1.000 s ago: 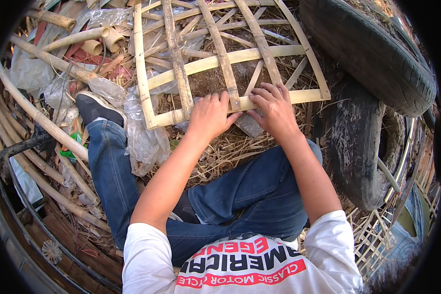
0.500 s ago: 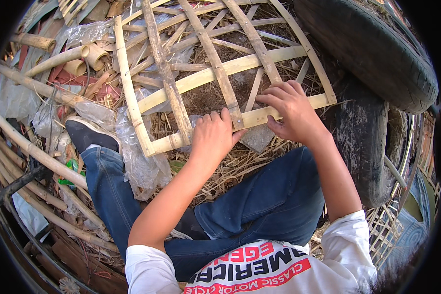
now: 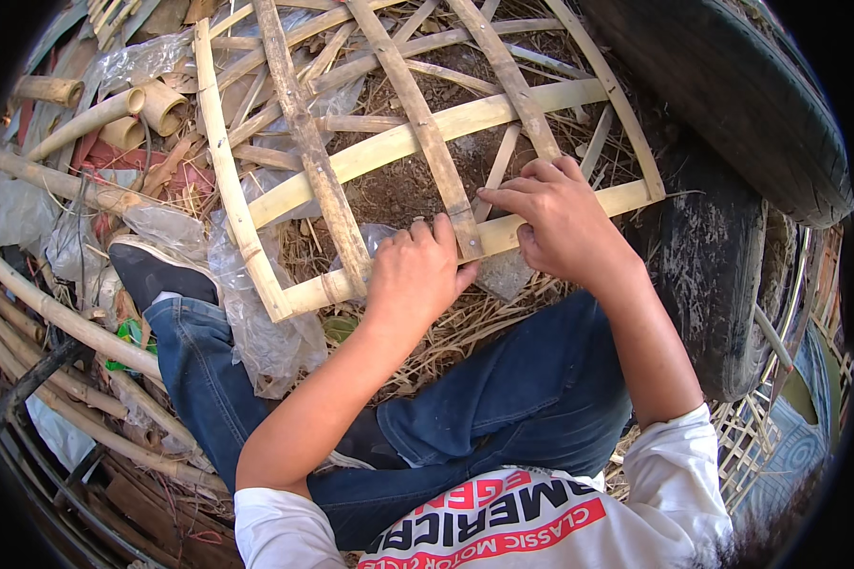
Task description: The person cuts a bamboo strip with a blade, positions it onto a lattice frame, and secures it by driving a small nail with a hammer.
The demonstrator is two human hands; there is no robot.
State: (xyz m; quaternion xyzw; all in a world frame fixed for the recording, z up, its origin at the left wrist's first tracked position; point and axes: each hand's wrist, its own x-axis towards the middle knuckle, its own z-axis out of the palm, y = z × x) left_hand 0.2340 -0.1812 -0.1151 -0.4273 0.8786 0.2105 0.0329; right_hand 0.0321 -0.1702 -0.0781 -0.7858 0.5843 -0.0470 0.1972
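Both hands grip the near rail of a bamboo lattice frame (image 3: 417, 142) filling the upper middle of the frame: left hand (image 3: 416, 275) curled over the rail at centre, right hand (image 3: 562, 223) pinching it just right, beside a black tyre (image 3: 731, 104).

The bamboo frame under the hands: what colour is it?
Pale yellow-tan bamboo frame; head view.

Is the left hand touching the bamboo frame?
Touching. The head view shows the left hand resting on the bamboo frame's near strip, fingers curled over it.
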